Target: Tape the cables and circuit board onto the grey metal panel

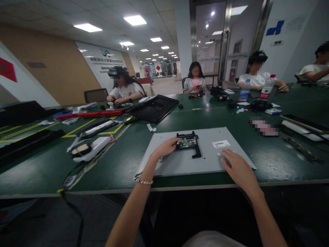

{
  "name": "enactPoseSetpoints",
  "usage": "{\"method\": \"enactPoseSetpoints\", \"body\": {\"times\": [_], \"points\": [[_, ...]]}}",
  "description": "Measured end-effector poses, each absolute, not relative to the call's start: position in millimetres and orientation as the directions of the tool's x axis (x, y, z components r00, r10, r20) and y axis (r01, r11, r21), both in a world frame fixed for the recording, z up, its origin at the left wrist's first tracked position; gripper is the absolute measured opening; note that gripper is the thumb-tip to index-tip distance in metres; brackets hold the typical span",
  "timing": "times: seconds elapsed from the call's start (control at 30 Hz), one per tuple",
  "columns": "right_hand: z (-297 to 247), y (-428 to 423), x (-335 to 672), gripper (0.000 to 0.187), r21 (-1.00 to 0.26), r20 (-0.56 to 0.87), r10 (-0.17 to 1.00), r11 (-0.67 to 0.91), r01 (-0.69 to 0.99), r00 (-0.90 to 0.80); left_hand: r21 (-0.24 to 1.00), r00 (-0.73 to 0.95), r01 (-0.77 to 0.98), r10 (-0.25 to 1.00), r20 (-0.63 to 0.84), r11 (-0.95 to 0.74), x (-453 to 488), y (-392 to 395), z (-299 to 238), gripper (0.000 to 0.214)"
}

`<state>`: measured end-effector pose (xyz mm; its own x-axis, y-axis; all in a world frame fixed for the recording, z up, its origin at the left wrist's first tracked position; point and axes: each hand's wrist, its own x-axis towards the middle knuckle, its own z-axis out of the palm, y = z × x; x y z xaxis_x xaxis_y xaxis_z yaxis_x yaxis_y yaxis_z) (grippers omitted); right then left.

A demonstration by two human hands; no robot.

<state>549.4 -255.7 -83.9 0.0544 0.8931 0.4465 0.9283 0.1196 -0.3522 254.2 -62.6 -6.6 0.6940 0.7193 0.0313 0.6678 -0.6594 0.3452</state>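
Left hand (167,147) curls at the circuit board (189,142), can't tell if gripping, while right hand (240,169) sits loosely open, empty, on the metal panel (177,165).

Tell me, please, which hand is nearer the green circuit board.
The left hand, at the left edge of the circuit board; the right hand is farther right, near the white label.

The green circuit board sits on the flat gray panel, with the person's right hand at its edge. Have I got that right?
Not quite: the head view shows the left hand at the edge of the green circuit board. The right hand is near the white label. The board does sit on the flat gray panel.
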Motion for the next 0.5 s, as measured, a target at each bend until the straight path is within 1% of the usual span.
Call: {"method": "enactPoseSetpoints", "body": {"times": [0.17, 0.3, 0.5], "points": [[-84.0, -255.3, 550.1, 0.043, -0.348, 0.444, 0.894, 0.122, 0.93, 0.049, 0.357, 0.732, 0.631, 0.681, 0.018, -0.688, 254.6, -65.2, -5.8, 0.061], [-85.1, -255.2, 550.2, 0.042, -0.364, 0.465, 0.884, 0.135, 0.922, 0.054, 0.364, 0.74, 0.632, 0.673, -0.018, -0.685, 255.3, -68.6, -3.9, 0.063], [-83.5, -255.6, 549.6, 0.042, -0.354, 0.445, 0.894, 0.121, 0.927, 0.053, 0.391, 0.751, 0.621, 0.658, -0.05, -0.679, 255.0, -70.7, -5.2, 0.064]]}}
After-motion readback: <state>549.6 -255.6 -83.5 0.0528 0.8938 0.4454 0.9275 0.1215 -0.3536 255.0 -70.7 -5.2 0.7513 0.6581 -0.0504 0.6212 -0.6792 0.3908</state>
